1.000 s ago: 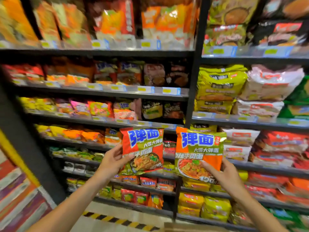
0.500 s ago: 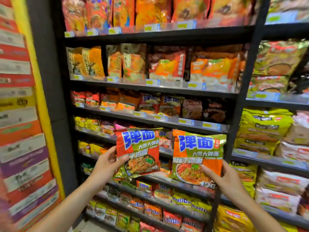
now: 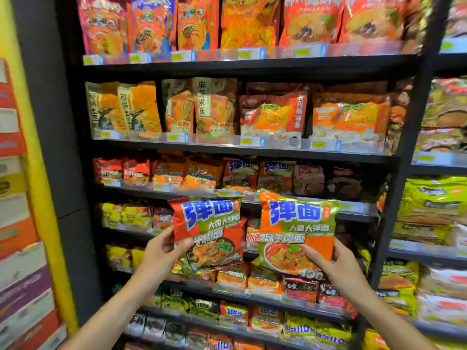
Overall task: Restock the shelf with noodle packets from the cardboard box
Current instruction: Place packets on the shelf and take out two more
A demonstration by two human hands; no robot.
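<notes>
My left hand [image 3: 159, 253] grips a red and green noodle packet [image 3: 212, 228] by its lower left edge. An orange and green noodle packet [image 3: 298, 228] is gripped at its lower right corner by my right hand [image 3: 333, 261]. Both packets are held upright, side by side, in front of the black shelf unit. Just above and behind them, on a shelf [image 3: 358, 207], stand matching red [image 3: 240, 175] and orange [image 3: 275, 176] packets of the same brand. The cardboard box is out of view.
Every level of the black shelving carries rows of noodle packets, with price tags on the shelf fronts. A black upright post [image 3: 406, 157] separates a second bay on the right. A yellow-edged wall with striped panels [image 3: 17, 223] stands on the left.
The view has tilted up and swung left, showing higher shelves. Both hands have risen with their packets toward the shelf that holds the matching packets.
</notes>
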